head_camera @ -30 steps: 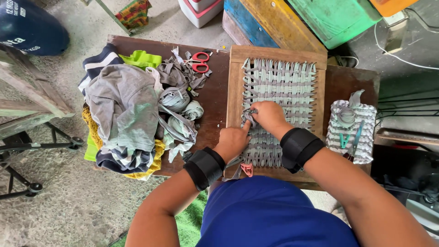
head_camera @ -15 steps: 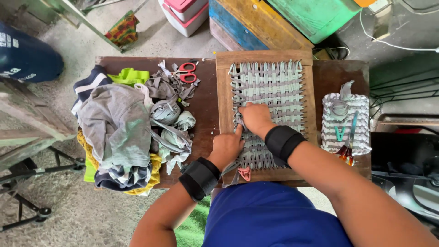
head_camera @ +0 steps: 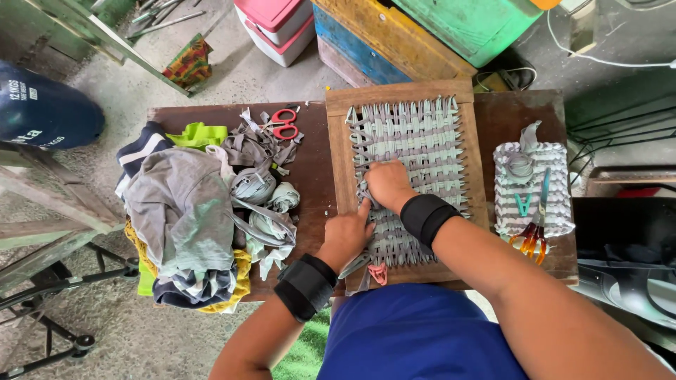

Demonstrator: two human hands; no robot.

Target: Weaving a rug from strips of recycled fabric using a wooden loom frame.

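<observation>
Both hands work low on the left side of a wooden weaving frame (head_camera: 405, 95) that lies flat on the dark brown worktop (head_camera: 313, 162), strung with a half-woven mat of grey and pale green fabric strips (head_camera: 422, 144). The right hand (head_camera: 386, 184) presses down on the weave, its fingers curled tight around a grey strip near the frame's left rail. The left hand (head_camera: 346, 236) rests just below it at the rail, its fingers bent narrow and pinching the strip's loose end. Both wrists wear black bands. To the left lies a heap of cut clothing (head_camera: 186, 218) with red-handled scissors (head_camera: 283, 124) behind it. To the right sits a finished woven mat (head_camera: 529, 184) with orange-handled scissors (head_camera: 535, 229) on top.
</observation>
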